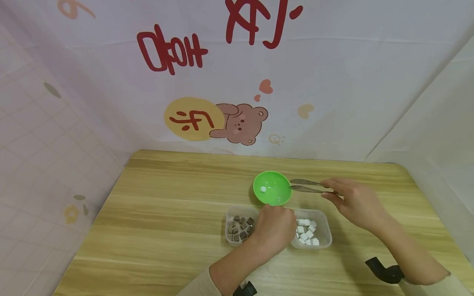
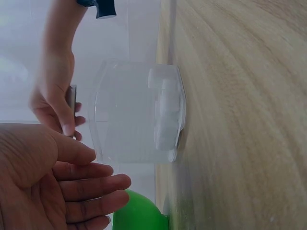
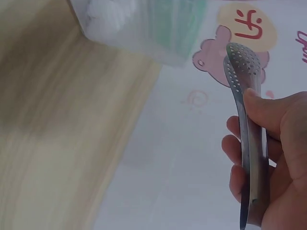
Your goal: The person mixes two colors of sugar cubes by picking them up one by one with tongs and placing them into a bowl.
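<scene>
My right hand (image 1: 357, 203) grips metal tongs (image 3: 253, 139) with perforated tips. In the head view the tips reach to the right rim of a green bowl (image 1: 272, 174), which has a white cube (image 1: 263, 189) inside. My left hand (image 1: 275, 228) hovers over the inner sides of two clear plastic containers, partly hiding both. Its fingers are loosely bent and hold nothing in the left wrist view. Brown-grey cubes (image 1: 243, 235) lie in the left container (image 1: 228, 226); white cubes (image 1: 304, 235) fill part of the right container (image 1: 326, 230).
Both containers and the bowl stand on a wood-grain table (image 1: 166, 205). A printed white cloth (image 1: 333, 82) hangs behind the table, and pale cloth walls rise at both sides. Black straps (image 1: 386, 273) show at the wrists.
</scene>
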### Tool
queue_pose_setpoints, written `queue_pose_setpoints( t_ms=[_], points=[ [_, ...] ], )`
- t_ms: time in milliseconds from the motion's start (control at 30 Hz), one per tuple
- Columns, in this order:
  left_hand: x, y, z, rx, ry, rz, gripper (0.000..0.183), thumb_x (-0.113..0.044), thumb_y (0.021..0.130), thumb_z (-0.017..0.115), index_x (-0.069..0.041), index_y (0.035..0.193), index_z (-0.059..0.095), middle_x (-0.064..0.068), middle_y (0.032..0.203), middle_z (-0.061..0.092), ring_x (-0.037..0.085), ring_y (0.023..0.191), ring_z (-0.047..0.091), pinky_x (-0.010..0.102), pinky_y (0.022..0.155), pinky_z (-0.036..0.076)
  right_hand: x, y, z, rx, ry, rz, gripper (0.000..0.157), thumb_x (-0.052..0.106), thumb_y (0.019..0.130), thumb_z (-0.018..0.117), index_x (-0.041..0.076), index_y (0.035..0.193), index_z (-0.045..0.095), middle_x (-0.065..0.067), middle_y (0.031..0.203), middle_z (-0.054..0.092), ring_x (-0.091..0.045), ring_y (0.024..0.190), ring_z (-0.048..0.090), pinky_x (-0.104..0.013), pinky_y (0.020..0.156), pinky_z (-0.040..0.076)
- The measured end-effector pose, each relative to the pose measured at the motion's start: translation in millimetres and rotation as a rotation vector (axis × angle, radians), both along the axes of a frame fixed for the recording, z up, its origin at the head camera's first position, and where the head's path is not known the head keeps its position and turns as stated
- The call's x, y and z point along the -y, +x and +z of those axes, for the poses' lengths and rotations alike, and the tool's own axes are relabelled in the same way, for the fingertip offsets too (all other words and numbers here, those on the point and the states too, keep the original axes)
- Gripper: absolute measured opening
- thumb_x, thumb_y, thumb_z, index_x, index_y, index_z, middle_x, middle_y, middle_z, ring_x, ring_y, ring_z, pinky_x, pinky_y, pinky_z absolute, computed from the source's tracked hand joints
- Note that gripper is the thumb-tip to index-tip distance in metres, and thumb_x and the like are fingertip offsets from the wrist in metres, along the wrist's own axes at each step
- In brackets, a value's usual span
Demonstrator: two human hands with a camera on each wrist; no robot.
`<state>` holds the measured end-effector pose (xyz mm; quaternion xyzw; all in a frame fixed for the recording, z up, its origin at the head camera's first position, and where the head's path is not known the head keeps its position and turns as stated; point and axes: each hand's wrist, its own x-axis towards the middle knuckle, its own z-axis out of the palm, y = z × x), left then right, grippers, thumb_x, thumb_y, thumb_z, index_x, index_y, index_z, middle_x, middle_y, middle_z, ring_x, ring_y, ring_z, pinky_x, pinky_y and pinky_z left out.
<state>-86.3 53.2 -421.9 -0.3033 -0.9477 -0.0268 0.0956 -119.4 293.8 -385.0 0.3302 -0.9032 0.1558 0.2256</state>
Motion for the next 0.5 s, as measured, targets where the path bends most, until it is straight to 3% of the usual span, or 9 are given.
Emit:
queue_pose_setpoints(
  t_ms=[133,233,300,500],
  points=[
    [0.4,0.9,1.0,-0.010,-0.001,0.004,0.040,-0.020,0.088,0.073,-0.025,0.053,0.054,-0.011,0.050,0.051,0.008,0.046,0.051,0.027,0.047,0.037,-6.0,5.8,6.7,-0.030,-0.007,0.007,0.028,0.031,0.096,0.077,0.008,0.111,0.078,-0.005,0.102,0.078,-0.018,0.071,0.072,-0.034,0.058,0.054],
    [1.2,1.9,2.7,0.010,0.016,0.010,0.039,-0.020,0.088,0.074,-0.025,0.053,0.055,-0.011,0.050,0.051,0.008,0.046,0.051,0.027,0.048,0.036,-8.4,11.4,9.3,-0.060,-0.009,0.010,0.053,0.053,0.106,0.052,0.008,0.110,0.079,-0.004,0.102,0.078,-0.021,0.073,0.073,-0.036,0.059,0.054],
    [1.8,2.5,4.0,0.023,0.026,0.012,0.039,-0.019,0.088,0.074,-0.025,0.053,0.056,-0.011,0.051,0.052,0.008,0.046,0.051,0.027,0.049,0.035,-9.1,16.2,11.2,-0.079,-0.003,0.008,0.062,0.057,0.108,0.042,0.007,0.109,0.079,-0.005,0.101,0.078,-0.023,0.075,0.073,-0.038,0.058,0.055],
    [2.2,3.0,6.0,0.022,0.036,0.001,0.039,-0.019,0.087,0.074,-0.024,0.053,0.056,-0.011,0.051,0.053,0.008,0.047,0.052,0.027,0.049,0.034,-14.5,31.7,16.8,-0.118,0.029,0.000,0.062,0.058,0.109,0.042,0.008,0.106,0.079,-0.004,0.098,0.077,-0.024,0.078,0.074,-0.039,0.059,0.055]
  ],
)
